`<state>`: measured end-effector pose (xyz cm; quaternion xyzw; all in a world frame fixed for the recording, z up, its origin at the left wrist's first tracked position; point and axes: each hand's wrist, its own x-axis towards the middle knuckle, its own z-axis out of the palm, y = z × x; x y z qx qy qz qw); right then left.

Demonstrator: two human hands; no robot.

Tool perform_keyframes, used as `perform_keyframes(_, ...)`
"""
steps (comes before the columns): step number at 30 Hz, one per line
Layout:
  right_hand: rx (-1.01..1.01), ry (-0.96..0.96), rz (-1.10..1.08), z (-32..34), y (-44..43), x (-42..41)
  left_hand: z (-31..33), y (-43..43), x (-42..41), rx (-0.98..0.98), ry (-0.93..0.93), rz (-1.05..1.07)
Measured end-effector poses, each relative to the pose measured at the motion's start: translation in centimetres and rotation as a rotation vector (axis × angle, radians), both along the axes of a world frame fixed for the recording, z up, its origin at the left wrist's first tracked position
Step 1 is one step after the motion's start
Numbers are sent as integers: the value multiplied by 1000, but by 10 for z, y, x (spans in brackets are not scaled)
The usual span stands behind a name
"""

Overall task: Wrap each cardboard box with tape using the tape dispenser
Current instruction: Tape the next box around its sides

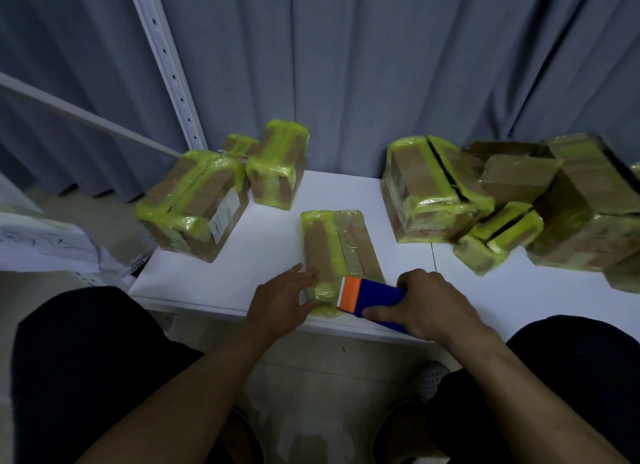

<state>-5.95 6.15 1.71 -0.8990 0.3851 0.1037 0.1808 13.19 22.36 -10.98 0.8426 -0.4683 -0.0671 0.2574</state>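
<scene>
A flat cardboard box, partly covered in yellow-green tape, lies in the middle of the white table. My right hand grips a blue tape dispenser with an orange front end, which rests on the box's near end. My left hand presses against the box's near left corner, fingers spread over the taped edge.
Two taped boxes stand at the back left, one overhanging the table edge. A pile of taped boxes fills the back right. Grey curtains hang behind, with a white shelf post at the left. My knees are below the table edge.
</scene>
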Motion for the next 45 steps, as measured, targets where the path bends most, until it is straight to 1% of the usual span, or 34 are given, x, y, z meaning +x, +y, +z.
perform_keyframes(2, -46, 27, 5, -2, -3, 0, 4, -1, -3, 31, 20, 8)
perform_keyframes(5, -83, 60, 20, -10, -3, 5, 7, 0, -7, 62, -3, -24)
perform_keyframes(8, -89, 88, 35, -13, -3, 13, 7, 4, -8, 37, -7, -79)
perform_keyframes(11, -71, 107, 37, -14, -4, 19, 4, 6, -4, 65, -50, -148)
perform_keyframes(14, -61, 114, 36, -13, -6, 24, 4, 7, -2, 133, -110, -145)
perform_keyframes(16, -55, 121, 36, -12, -7, 26, 6, 5, -3, 167, -90, -104)
perform_keyframes(18, -56, 120, 36, -13, -7, 27, 5, 3, -4, 114, -88, -106)
perform_keyframes(20, -53, 113, 38, -15, -7, 27, -1, 1, -4, 45, -119, -156)
perform_keyframes(24, -47, 95, 43, -20, -6, 24, -12, -1, -3, -5, -100, -183)
perform_keyframes(28, 12, 50, 40, -20, -3, 19, -14, 1, 1, -48, -188, -214)
perform_keyframes(31, 33, 32, 37, -13, -3, 12, -19, 3, 6, -129, -187, -183)
perform_keyframes(33, -2, 32, 16, -5, -8, 7, -20, 6, 12, -171, -157, -161)
perform_keyframes(37, -78, 66, 10, -5, -10, 0, -18, 11, 12, -139, -138, -166)
perform_keyframes(40, -89, 73, 20, -10, -7, 5, -11, 12, 8, -74, -47, -180)
perform_keyframes(42, -89, 88, 15, -10, -9, 9, -5, 10, 4, -24, -83, -194)
perform_keyframes(45, -81, 103, 14, -12, -9, 13, 5, 7, -4, -15, -137, -185)
